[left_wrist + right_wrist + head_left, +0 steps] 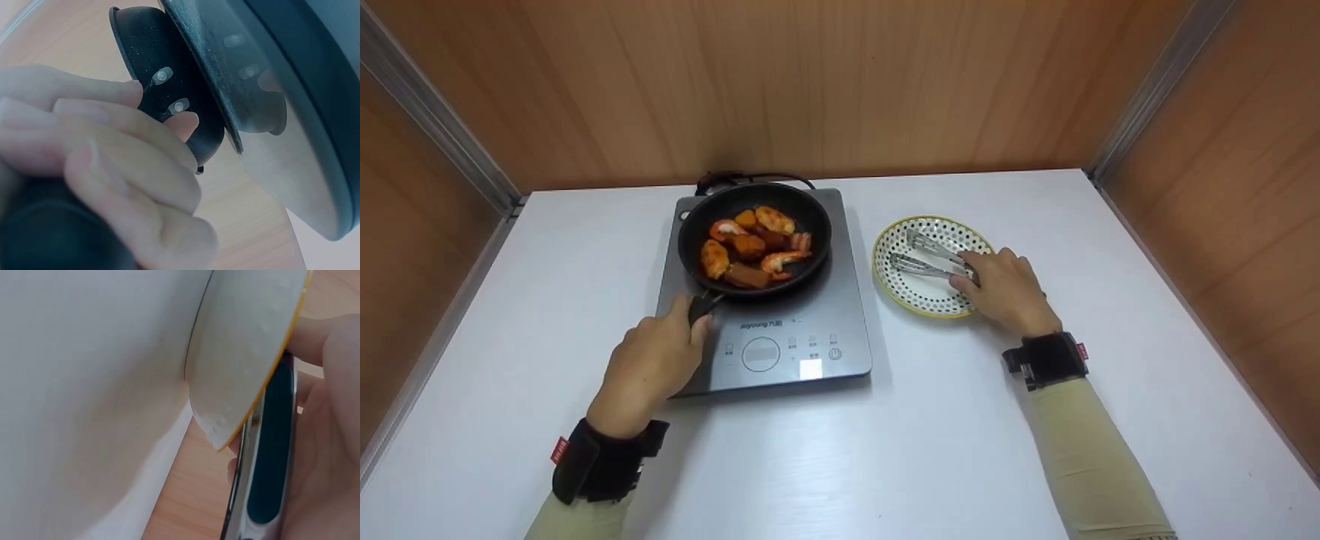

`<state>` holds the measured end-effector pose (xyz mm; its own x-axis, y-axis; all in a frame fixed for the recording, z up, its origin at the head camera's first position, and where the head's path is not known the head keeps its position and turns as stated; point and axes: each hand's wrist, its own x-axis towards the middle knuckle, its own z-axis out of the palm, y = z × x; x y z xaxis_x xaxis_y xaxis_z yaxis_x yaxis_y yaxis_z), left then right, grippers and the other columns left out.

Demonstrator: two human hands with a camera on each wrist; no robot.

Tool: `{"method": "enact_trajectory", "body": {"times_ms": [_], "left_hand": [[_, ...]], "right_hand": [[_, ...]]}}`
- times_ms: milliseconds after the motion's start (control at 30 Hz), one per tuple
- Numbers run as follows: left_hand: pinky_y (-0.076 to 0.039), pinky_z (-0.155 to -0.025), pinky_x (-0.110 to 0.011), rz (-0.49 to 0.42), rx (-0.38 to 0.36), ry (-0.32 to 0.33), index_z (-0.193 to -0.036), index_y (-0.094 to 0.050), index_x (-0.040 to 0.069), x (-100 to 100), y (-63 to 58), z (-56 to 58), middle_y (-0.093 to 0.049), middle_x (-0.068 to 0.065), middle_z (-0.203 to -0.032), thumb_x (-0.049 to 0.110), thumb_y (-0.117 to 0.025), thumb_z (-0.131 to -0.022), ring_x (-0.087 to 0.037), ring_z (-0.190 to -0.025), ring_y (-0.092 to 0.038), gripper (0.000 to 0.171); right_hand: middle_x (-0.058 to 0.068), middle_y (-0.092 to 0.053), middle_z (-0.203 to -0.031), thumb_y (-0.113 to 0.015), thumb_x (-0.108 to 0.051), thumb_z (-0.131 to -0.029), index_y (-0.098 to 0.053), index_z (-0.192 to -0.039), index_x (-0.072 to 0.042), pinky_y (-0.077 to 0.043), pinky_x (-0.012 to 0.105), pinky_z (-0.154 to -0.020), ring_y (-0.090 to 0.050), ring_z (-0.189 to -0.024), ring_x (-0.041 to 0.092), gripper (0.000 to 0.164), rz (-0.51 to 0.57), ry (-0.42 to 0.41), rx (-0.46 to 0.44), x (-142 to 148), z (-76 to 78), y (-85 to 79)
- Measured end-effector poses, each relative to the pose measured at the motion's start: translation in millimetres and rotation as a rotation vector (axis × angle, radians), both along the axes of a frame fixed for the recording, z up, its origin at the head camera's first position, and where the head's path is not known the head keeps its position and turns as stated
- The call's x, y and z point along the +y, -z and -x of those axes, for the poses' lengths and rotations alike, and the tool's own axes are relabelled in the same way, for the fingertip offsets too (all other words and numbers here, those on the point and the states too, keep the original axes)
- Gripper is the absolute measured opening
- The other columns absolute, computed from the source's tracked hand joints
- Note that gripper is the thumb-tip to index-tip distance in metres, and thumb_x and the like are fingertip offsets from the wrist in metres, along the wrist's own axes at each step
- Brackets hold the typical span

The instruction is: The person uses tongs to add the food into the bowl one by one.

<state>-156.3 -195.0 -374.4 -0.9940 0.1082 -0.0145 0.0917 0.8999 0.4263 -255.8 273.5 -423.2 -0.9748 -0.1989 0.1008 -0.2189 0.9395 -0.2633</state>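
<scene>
My left hand grips the handle of a black frying pan. In the left wrist view, its curled fingers lie around the handle, beside the pan's riveted wall. Several pieces of food lie in the pan, among them shrimp, browned pieces like chicken wings and sausage. With my right hand I hold metal tongs, their two ends apart over a dotted plate. The right wrist view shows the tongs' dark-green grip close to the plate's yellow rim.
The pan sits on a grey induction cooker with touch controls at its front. A black cable runs behind it. Wood-grain panels enclose the white table at the back and sides.
</scene>
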Motion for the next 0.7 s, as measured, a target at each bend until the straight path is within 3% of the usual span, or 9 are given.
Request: {"method": "enact_trajectory", "body": {"times_ms": [200,433,700], "left_hand": [[-0.041,-0.052,-0.04,-0.007,-0.001,-0.002,-0.12,-0.051,0.001,-0.2,-0.1,-0.2,-0.062,-0.018,-0.078,0.029,-0.051,-0.113,-0.03,-0.065,-0.058,0.029],[-0.04,-0.052,-0.04,-0.005,0.006,-0.008,-0.12,-0.051,0.0,0.0,1.7,-0.5,-0.061,-0.018,-0.078,0.029,-0.051,-0.113,-0.03,-0.064,-0.057,0.029],[-0.043,-0.055,-0.044,0.012,0.012,-0.013,-0.128,-0.055,-0.002,0.4,0.3,-2.8,-0.067,-0.026,-0.089,0.036,-0.053,-0.112,-0.036,-0.072,-0.064,0.042]], "right_hand": [[0.019,-0.062,-0.147,-0.059,-0.039,-0.109,-0.054,-0.154,-0.008,-0.037,0.06,-0.104,-0.054,-0.118,0.041,0.055,-0.011,0.018,-0.047,-3.4,0.1,2.0],[0.022,-0.052,-0.154,-0.054,-0.046,-0.11,-0.047,-0.159,-0.009,-0.034,0.062,-0.108,-0.049,-0.127,0.043,0.062,-0.031,0.018,-0.071,-3.6,-1.7,-0.4],[0.023,-0.055,-0.142,-0.057,-0.056,-0.106,-0.044,-0.161,-0.011,-0.036,0.06,-0.101,-0.049,-0.125,0.044,0.073,-0.012,-0.001,-0.04,4.3,-11.5,-19.4]]}}
